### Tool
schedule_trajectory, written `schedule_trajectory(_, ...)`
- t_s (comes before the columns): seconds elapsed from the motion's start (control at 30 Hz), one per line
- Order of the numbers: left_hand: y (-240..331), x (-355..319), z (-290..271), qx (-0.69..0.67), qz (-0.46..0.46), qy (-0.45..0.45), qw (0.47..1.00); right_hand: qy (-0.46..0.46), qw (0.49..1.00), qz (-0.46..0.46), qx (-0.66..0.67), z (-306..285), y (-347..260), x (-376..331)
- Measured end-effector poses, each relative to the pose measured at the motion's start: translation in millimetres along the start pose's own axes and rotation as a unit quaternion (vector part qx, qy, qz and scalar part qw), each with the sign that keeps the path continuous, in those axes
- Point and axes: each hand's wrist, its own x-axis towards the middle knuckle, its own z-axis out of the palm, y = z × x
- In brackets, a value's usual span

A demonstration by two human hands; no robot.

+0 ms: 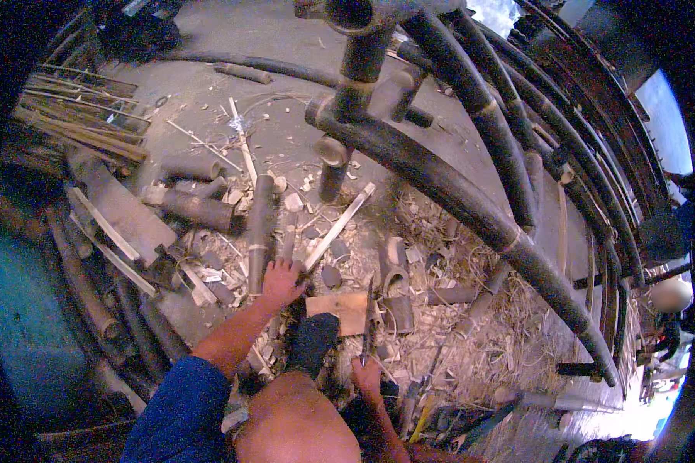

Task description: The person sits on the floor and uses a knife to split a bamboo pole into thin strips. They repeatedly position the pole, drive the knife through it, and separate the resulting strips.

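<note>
My left hand (284, 282) reaches forward with its fingers stretched out. It lies at the near end of an upright-looking bamboo tube (261, 224), beside a pale split bamboo strip (341, 224); whether it presses on either I cannot tell. My right hand (367, 376) is closed round the handle of a long knife (369, 320), whose dark blade points away from me. Left of the blade sits a flat wooden block (340, 310), with my dark-covered foot (314, 339) against its near side. Short cut bamboo pieces (398, 312) lie right of the knife.
Wood chips and shavings (486, 347) cover the ground. A bamboo frame of thick dark poles (455, 197) stands at the right. Cut bamboo sections (189, 207) and a bundle of thin strips (85, 116) lie at the left. Another person (664, 316) is at the far right.
</note>
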Motion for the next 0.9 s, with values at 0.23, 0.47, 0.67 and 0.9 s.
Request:
schedule_trajectory(0.23,5.7,22.8,21.4,0.047,0.012,-0.033,0.998,-0.036,0.996,0.079,0.024,-11.1,-22.7,-11.3)
schedule_trajectory(0.47,11.3,20.2,-40.9,-0.277,-0.119,0.205,0.931,0.009,0.999,-0.019,-0.043,-2.0,-1.7,-9.2)
schedule_trajectory(0.67,2.7,11.7,-161.6,-0.387,-0.155,0.43,0.801,0.081,0.994,0.002,-0.073,6.0,-6.2,-19.8)
schedule_trajectory(0.9,19.3,43.0,-194.4,-0.621,-0.118,0.446,0.634,0.067,0.994,-0.027,-0.076,-8.3,-49.1,-24.5)
